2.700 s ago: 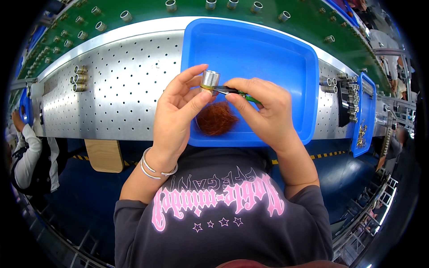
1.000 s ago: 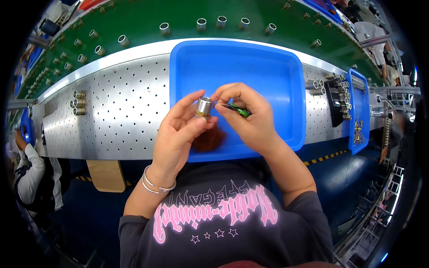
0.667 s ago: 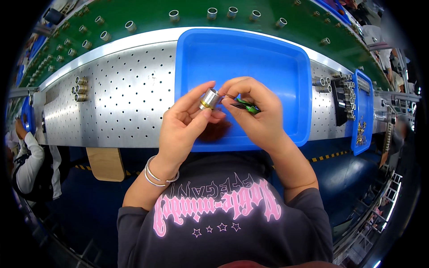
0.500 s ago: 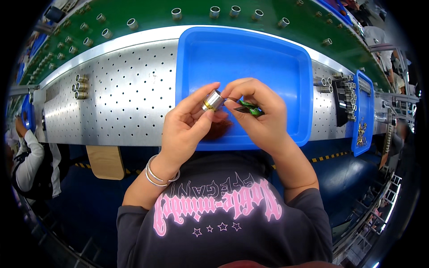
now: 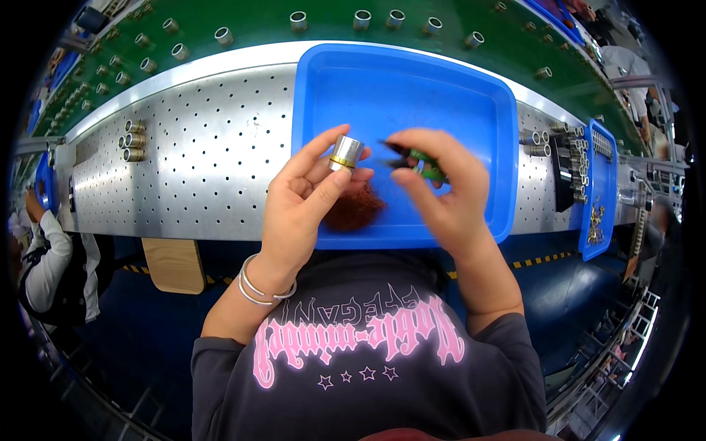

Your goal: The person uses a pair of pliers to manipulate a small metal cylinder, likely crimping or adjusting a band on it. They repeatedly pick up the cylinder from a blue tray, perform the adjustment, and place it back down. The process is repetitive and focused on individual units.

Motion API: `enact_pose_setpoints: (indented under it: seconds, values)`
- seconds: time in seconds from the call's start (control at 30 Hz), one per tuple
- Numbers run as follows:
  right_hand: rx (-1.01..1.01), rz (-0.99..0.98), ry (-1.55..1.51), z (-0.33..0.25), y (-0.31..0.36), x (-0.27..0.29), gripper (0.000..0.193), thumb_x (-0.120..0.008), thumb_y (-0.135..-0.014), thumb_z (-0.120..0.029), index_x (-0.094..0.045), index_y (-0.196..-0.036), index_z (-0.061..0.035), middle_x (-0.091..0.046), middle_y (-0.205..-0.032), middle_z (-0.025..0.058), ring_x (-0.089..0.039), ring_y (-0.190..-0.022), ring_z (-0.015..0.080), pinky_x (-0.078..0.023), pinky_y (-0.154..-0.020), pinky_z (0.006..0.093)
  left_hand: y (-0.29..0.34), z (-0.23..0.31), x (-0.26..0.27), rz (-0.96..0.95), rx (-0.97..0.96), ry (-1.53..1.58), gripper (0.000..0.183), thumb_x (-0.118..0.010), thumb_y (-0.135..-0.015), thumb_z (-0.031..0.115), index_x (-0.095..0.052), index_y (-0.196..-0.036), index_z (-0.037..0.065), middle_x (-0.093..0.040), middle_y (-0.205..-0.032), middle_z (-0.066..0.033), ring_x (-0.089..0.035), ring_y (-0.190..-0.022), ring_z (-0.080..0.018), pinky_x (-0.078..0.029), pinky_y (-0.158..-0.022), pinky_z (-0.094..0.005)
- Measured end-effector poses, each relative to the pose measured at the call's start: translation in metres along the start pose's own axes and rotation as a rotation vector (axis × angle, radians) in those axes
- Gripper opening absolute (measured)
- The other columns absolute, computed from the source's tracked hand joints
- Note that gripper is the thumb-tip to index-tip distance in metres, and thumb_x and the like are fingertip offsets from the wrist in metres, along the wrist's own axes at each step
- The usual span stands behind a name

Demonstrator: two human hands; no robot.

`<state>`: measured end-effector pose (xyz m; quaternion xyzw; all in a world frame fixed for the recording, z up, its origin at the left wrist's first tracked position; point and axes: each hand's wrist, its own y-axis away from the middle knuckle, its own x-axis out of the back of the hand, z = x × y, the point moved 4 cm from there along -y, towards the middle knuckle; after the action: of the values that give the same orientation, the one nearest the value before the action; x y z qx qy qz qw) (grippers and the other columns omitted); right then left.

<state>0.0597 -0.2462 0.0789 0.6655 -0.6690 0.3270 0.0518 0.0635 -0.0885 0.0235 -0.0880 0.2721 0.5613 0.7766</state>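
Two hands over blue tray (image 5: 471,103). Left hand (image 5: 298,209) pinches metal sleeve (image 5: 344,153) by its sides w/ thumb + fingers, tilted, above tray's near-left. Looks small, light, rigid, smooth, prob slippery; best held round the barrel. Right hand (image 5: 441,195), blurred, curled on green tool (image 5: 426,163), tip toward sleeve.

Shiny metal cylinder (image 5: 344,153) with brass ring — glossy blue plastic tray (image 5: 412,88), perforated matt steel bench (image 5: 198,154).
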Motion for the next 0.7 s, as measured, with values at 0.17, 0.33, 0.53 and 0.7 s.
enact_pose_setpoints:
  seconds: [0.17, 0.33, 0.53, 0.7]
  values:
    - [0.072, -0.097, 0.116, 0.004, 0.005, -0.013, 0.021, -0.07, -0.072, -0.014, -0.065, -0.091, -0.0096, -0.062, -0.071, 0.0043, -0.06, -0.061, 0.0201, -0.042, -0.053, 0.0286, 0.0, 0.002, -0.001, 0.022, -0.069, 0.021, 0.046, -0.055, -0.087, 0.004, -0.038, -0.129, -0.002, -0.056, -0.115, -0.0194, -0.056, -0.103, -0.019, -0.044, -0.091, -0.0284]
    - [0.003, -0.037, 0.029, 0.011, 0.007, -0.015, 0.016, -0.07, -0.072, -0.014, -0.066, -0.087, -0.0088, -0.062, -0.069, 0.0054, -0.06, -0.058, 0.0202, -0.043, -0.051, 0.0283, 0.0, 0.005, 0.0, 0.047, -0.074, 0.001, 0.048, -0.057, -0.085, 0.002, -0.038, -0.129, -0.002, -0.056, -0.115, -0.0199, -0.055, -0.105, -0.0187, -0.043, -0.092, -0.0279]
    - [-0.019, -0.036, -0.004, 0.011, 0.004, -0.015, 0.014, -0.07, -0.073, -0.014, -0.067, -0.085, -0.0084, -0.063, -0.07, 0.0063, -0.06, -0.058, 0.0205, -0.044, -0.05, 0.0279, 0.0, 0.004, 0.001, 0.051, -0.093, -0.02, 0.049, -0.058, -0.084, 0.0, -0.039, -0.128, -0.002, -0.056, -0.115, -0.02, -0.055, -0.106, -0.0192, -0.043, -0.091, -0.0275]
    - [-0.017, -0.045, 0.018, 0.011, 0.004, -0.014, 0.014, -0.07, -0.073, -0.014, -0.067, -0.086, -0.009, -0.064, -0.071, 0.0061, -0.06, -0.058, 0.0205, -0.044, -0.05, 0.0279, -0.001, 0.003, 0.0, 0.041, -0.092, -0.024, 0.049, -0.059, -0.083, -0.002, -0.04, -0.128, -0.002, -0.056, -0.115, -0.0201, -0.055, -0.107, -0.0201, -0.043, -0.092, -0.0278]
